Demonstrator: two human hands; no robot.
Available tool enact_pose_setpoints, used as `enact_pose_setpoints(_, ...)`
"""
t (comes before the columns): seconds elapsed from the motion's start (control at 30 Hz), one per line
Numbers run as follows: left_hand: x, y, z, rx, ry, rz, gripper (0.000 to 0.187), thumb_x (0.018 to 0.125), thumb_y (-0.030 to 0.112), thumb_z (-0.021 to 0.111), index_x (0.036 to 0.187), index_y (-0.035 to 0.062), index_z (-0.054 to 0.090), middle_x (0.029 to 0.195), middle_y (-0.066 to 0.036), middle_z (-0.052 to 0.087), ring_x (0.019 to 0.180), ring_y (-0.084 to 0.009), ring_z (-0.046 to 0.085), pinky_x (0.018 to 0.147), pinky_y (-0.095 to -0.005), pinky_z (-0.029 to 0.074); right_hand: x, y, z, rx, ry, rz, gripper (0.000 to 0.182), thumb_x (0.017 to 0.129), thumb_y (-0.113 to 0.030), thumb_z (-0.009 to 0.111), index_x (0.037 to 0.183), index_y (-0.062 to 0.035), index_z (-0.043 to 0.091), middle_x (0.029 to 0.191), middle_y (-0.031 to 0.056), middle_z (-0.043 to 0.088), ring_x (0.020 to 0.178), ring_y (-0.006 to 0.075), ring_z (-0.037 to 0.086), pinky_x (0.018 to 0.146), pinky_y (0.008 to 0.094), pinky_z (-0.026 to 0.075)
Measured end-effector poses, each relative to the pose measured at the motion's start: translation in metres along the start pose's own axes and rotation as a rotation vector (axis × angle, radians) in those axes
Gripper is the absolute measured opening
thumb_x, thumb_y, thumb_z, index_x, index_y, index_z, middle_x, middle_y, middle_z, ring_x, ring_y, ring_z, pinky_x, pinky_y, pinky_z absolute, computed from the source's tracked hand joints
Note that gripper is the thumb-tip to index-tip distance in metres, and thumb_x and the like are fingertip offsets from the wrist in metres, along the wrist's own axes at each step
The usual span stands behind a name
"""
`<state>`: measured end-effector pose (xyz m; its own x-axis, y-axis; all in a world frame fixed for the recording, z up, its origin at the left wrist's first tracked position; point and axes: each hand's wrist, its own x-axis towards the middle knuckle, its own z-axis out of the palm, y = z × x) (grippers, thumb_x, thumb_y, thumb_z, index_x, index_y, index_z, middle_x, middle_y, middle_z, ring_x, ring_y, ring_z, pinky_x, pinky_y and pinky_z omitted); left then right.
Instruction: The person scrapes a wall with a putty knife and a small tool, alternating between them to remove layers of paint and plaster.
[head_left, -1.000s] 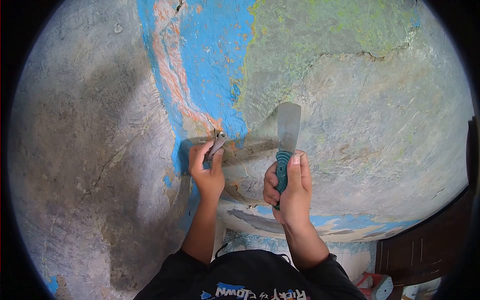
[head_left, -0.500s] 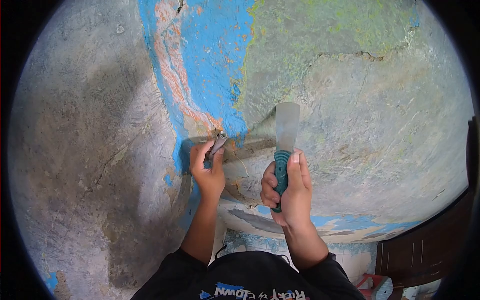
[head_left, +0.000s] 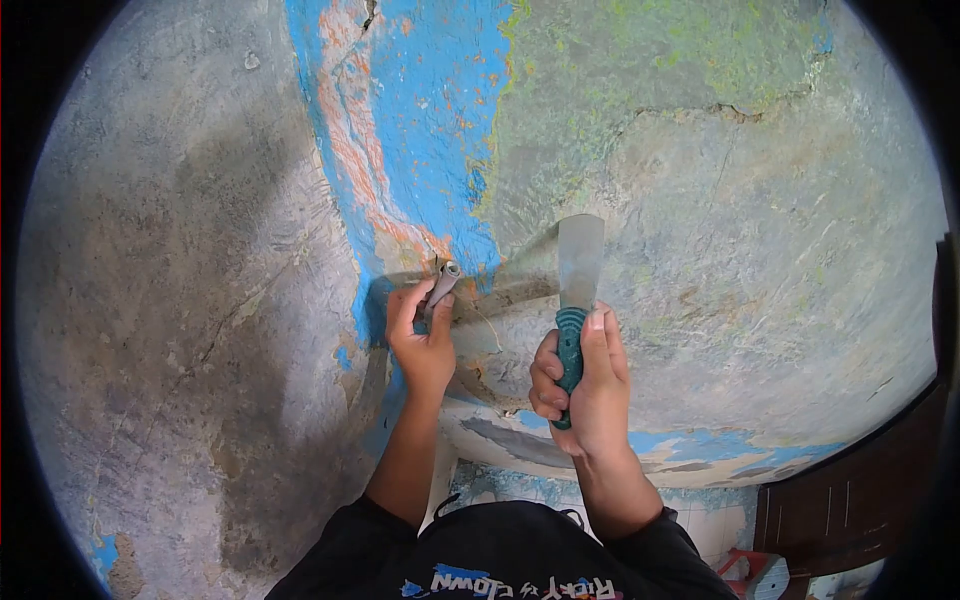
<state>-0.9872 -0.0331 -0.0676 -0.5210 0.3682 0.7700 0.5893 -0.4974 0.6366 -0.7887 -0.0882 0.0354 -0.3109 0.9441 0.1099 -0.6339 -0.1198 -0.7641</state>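
Note:
My right hand [head_left: 590, 385] wraps round the dark green handle of a putty knife [head_left: 581, 262], thumb laid along the grip. Its broad metal blade points up, in front of the bare grey part of the wall. To the left, my left hand [head_left: 421, 345] pinches a small rolled-up grey sheet [head_left: 444, 284] between thumb and fingers, its open end toward me. Behind that roll, the wall [head_left: 430, 130] has blue paint with orange and pinkish patches showing through.
A crack [head_left: 735, 110] runs along the edge of the greenish area at upper right. Rough grey wall [head_left: 150, 250] fills the left side. Low on the right are a dark brown cabinet [head_left: 850, 500], a red and grey object [head_left: 755, 575] and white tiles [head_left: 710, 520].
Both hands sit slightly further right and the putty knife a little lower in view; the whole scene has shifted slightly too. Each hand keeps its hold.

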Motion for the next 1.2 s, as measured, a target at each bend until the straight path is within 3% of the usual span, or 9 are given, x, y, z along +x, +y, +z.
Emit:
enact_pose_setpoints(0.43, -0.001, -0.004, 0.003, -0.04, 0.014, -0.025, 0.026, 0.09, 0.007, 0.076, 0.115, 0.0007, 0.07, 0.101, -0.008, 0.062, 0.088, -0.0186, 0.059, 0.077, -0.0326, 0.046, 0.006, -0.005, -0.002, -0.065, -0.043, -0.026, 0.027, 0.113, -0.041, 0.039, 0.126, -0.018, 0.043, 0.072, 0.004, 0.046, 0.045, 0.0071, 0.035, 0.038, 0.0223, 0.028)
enact_pose_setpoints(0.63, -0.021, 0.018, -0.004, 0.014, -0.03, -0.022, 0.025, 0.088, 0.003, 0.075, 0.113, -0.0005, 0.07, 0.101, -0.01, 0.063, 0.088, -0.0214, 0.059, 0.079, -0.035, 0.048, -0.033, 0.012, -0.069, -0.123, -0.241, 0.088, 0.027, 0.111, -0.042, 0.041, 0.127, -0.0187, 0.042, 0.074, 0.0058, 0.049, 0.047, 0.0093, 0.04, 0.04, 0.0238, 0.031)
enact_pose_setpoints(0.73, -0.057, 0.028, 0.002, -0.016, -0.063, 0.002, 0.025, 0.087, 0.001, 0.076, 0.111, -0.0006, 0.07, 0.1, -0.012, 0.063, 0.09, -0.0237, 0.061, 0.08, -0.0356, 0.049, -0.063, 0.033, -0.114, -0.093, -0.075, 0.142, 0.032, 0.111, -0.045, 0.042, 0.127, -0.0174, 0.042, 0.072, 0.0086, 0.047, 0.044, 0.01, 0.037, 0.039, 0.024, 0.03)
enact_pose_setpoints(0.83, -0.093, 0.039, 0.016, -0.053, -0.171, 0.015, 0.026, 0.085, -0.001, 0.077, 0.11, -0.0006, 0.071, 0.1, -0.013, 0.063, 0.091, -0.0252, 0.062, 0.079, -0.0352, 0.05, -0.084, 0.042, -0.159, 0.015, 0.126, 0.057, 0.032, 0.111, -0.041, 0.042, 0.13, -0.0146, 0.043, 0.074, 0.0089, 0.05, 0.047, 0.0105, 0.04, 0.042, 0.0244, 0.032)
enact_pose_setpoints(1.1, -0.119, 0.06, 0.055, -0.108, -0.322, 0.02, 0.03, 0.082, 0.0, 0.079, 0.111, 0.0015, 0.073, 0.099, -0.013, 0.063, 0.09, -0.0262, 0.063, 0.076, -0.0344, 0.052, -0.082, 0.002, -0.192, -0.134, 0.009, 0.093, 0.03, 0.112, -0.038, 0.041, 0.13, -0.013, 0.042, 0.074, 0.0075, 0.049, 0.048, 0.0097, 0.041, 0.042, 0.0241, 0.031)
enact_pose_setpoints(1.2, -0.115, 0.066, 0.064, -0.083, -0.287, 0.069, 0.031, 0.082, 0.0, 0.079, 0.112, 0.0019, 0.073, 0.1, -0.014, 0.064, 0.09, -0.0265, 0.063, 0.076, -0.0347, 0.052, -0.07, -0.01, -0.187, -0.182, -0.029, 0.114, 0.028, 0.112, -0.036, 0.041, 0.129, -0.0135, 0.043, 0.074, 0.0068, 0.049, 0.048, 0.009, 0.04, 0.042, 0.0237, 0.03)
